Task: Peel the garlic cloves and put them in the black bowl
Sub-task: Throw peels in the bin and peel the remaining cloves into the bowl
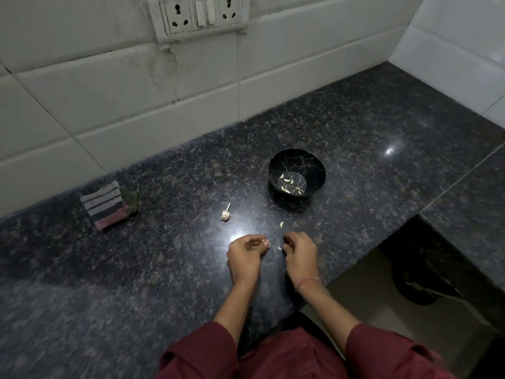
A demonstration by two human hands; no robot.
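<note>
Maroon sleeves (287,356) lowest in view, forearms reaching out over the near edge of a dark speckled polished granite counter (136,269). Left hand (246,254) just over the stone, fingers curled toward the thumb; impossible to tell whether holding anything. Right hand (299,254) just beside it, thin thread bracelet (308,281) at the wrist, fingertips pinched on a small pale piece (279,248); too small to say whether clove or skin. Judging by that: mid-peel, task partly done. Already in: several pale peeled cloves (289,183) lying on the bottom of the round black bowl with thin gold veining (308,162), set farther back than the hands and slightly right. Not yet in: one pale crescent-shaped clove (281,225) loose on the stone between right hand and bowl, seemingly peeled and needing only a lift across. Left to do, probably the larger share: small whitish garlic bulb with a short dry stalk (225,214), lying left of the bowl, apart from both hands. Farther left, folded striped cloth in grey, black and pink (105,205) near the wall. Behind, white rectangular wall tiles (109,91), stained along one joint, with a grubby white socket-and-switch plate (200,15) at the top. At right, counter corner meeting another tiled wall, then a drop to a dim lower area with a dark round shape (418,285), not identifiable.
</note>
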